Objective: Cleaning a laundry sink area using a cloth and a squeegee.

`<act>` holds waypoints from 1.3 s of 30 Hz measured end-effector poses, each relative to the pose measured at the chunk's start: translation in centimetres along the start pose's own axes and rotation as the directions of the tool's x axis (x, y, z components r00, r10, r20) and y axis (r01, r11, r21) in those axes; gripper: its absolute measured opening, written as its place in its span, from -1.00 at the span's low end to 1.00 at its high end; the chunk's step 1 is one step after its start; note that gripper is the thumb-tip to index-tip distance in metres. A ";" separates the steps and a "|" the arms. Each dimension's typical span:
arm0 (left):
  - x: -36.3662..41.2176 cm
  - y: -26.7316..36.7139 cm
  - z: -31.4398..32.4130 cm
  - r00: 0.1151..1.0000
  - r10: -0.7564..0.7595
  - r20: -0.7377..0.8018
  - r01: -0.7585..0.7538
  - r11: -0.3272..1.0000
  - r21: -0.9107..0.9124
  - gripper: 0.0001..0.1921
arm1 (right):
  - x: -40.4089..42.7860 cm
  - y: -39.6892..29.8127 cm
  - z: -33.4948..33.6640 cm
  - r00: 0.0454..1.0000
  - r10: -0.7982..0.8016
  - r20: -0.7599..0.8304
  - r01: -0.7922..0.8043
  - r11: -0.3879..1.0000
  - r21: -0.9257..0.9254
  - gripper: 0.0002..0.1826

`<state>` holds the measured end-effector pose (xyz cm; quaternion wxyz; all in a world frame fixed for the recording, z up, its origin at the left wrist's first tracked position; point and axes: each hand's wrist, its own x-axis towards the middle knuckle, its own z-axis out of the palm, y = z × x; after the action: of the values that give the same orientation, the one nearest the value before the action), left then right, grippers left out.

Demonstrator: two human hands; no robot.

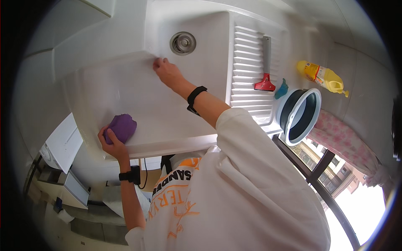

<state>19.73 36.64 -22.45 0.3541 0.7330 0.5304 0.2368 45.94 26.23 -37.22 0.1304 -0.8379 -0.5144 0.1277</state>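
A bunched purple cloth [122, 128] is in my left hand [113, 143], near the front left corner of the white sink basin [150, 109]. Its fingers and thumb wrap the lower left side of the cloth. My right hand [166, 71] is over the middle of the sink, by the inner corner of its raised ledge and just below left of the metal drain strainer [183, 43]. The fingers of that hand are curled inward; whether something small is between them cannot be seen.
Right of the basin is a ribbed washboard [248, 62] with a red-headed scraper [265, 67] on it. Beyond lie a teal cloth or glove [281, 89], a collapsible basin [301, 116] and a yellow bottle [323, 77]. A pink-patterned curtain [342, 138] hangs by the window.
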 end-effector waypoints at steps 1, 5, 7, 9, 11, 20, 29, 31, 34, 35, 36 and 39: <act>0.0 0.3 -0.3 1.000 0.011 0.002 -0.011 1.000 0.008 -0.80 | 0.0 1.0 -1.7 0.995 0.101 0.006 -0.100 0.995 -0.021 -0.82; 0.3 0.2 -0.2 1.000 0.008 0.000 -0.008 1.000 0.009 -0.79 | -0.4 2.9 -1.7 0.996 0.082 0.033 -0.082 0.997 -0.005 -0.73; 0.2 0.3 -0.2 1.000 -0.003 0.008 0.003 1.000 -0.004 -0.80 | 1.0 -0.5 -1.5 0.999 -0.015 0.044 0.013 0.999 0.042 -0.73; 0.0 0.3 -0.1 1.000 0.018 0.008 -0.018 1.000 0.004 -0.80 | 2.1 -3.5 0.0 0.995 -0.078 0.065 0.080 0.996 -0.029 -0.72; 0.4 0.4 0.3 0.999 0.053 0.006 -0.053 0.999 0.008 -0.81 | 3.6 -5.9 2.2 0.997 -0.072 0.020 0.074 0.993 -0.090 -0.65; 0.1 1.1 0.3 0.999 -0.009 0.038 0.008 1.000 0.030 -0.80 | 4.2 -6.7 3.2 0.994 -0.093 0.052 0.102 0.969 -0.225 -0.74; 0.3 0.9 0.3 0.997 0.059 0.053 -0.061 0.998 0.033 -0.80 | -1.6 3.8 -3.3 0.908 0.411 -0.080 -0.410 0.912 0.027 -0.81; 0.1 1.4 0.1 0.997 0.038 0.065 -0.042 0.997 0.060 -0.80 | -0.9 4.2 -7.8 0.797 0.575 -0.185 -0.527 0.812 0.251 -0.82; 0.2 1.1 0.2 0.995 0.032 0.095 -0.038 0.998 0.059 -0.80 | 1.3 7.4 -12.8 0.601 0.769 -0.219 -0.317 0.481 0.817 -0.74; 0.0 0.8 -0.1 0.996 0.028 0.087 -0.033 0.997 0.065 -0.80 | 1.8 7.2 -15.9 0.600 0.783 -0.164 -0.243 0.374 0.895 -0.71; -0.1 0.6 -0.2 0.996 0.030 0.083 -0.036 0.997 0.071 -0.80 | 2.6 6.8 -20.4 0.601 0.792 -0.109 -0.165 0.257 0.952 -0.68; 0.3 0.7 0.5 0.994 0.050 0.099 -0.059 0.994 0.095 -0.80 | 5.2 10.2 -26.0 0.549 0.663 -0.508 -0.005 0.611 0.792 -0.71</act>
<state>20.64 36.68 -22.23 0.3362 0.7742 0.5035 0.1844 65.72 24.22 -16.96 0.6190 -0.7749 -0.1246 -0.0287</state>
